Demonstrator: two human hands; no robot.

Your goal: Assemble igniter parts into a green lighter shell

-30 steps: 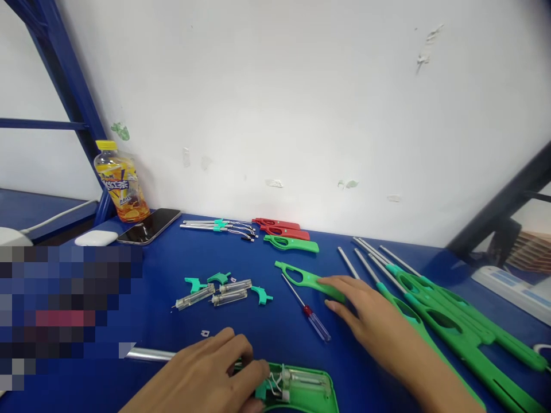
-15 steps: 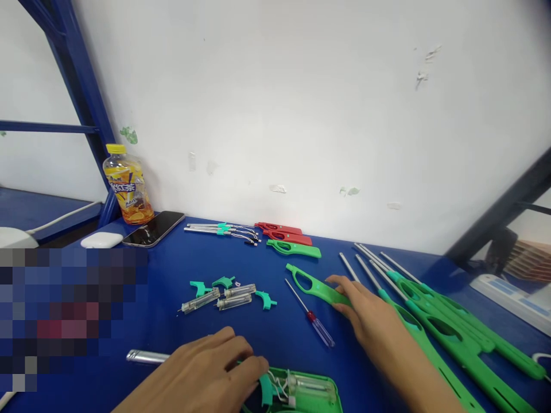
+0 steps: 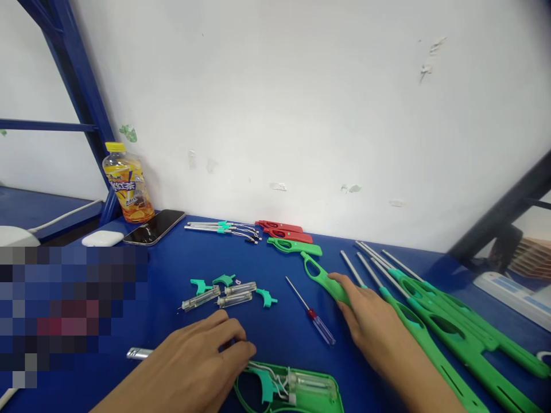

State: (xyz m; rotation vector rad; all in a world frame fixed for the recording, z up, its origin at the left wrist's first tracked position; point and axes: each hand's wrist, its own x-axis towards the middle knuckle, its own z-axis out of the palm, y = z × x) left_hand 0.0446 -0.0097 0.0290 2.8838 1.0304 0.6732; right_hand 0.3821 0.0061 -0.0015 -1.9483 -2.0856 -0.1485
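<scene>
In the head view my left hand (image 3: 202, 358) curls over the neck of an opened green lighter (image 3: 321, 404) at the front. Its closed fingertips are partly hidden, so what they pinch cannot be made out. A metal tube (image 3: 138, 354) sticks out to the left of this hand. Inside the opened shell lie a teal trigger (image 3: 266, 385), white wires and a clear fuel tank (image 3: 313, 385). My right hand (image 3: 372, 315) grips the lower end of a green shell half (image 3: 319, 275), its looped end pointing away. Between the hands lies a screwdriver (image 3: 321, 326).
Several clear tanks (image 3: 235, 299) and teal triggers (image 3: 267, 297) lie mid-table. Behind them are metal tubes with wires (image 3: 210, 227), red shells (image 3: 287, 236) and a green shell (image 3: 297, 247). Several long green lighters (image 3: 456, 338) lie right. A phone (image 3: 157, 226) and bottle (image 3: 129, 189) stand back left.
My right hand has shifted slightly right, and the shell half in it has swung steeper and away. My left hand has slid left, uncovering more of the trigger and wires.
</scene>
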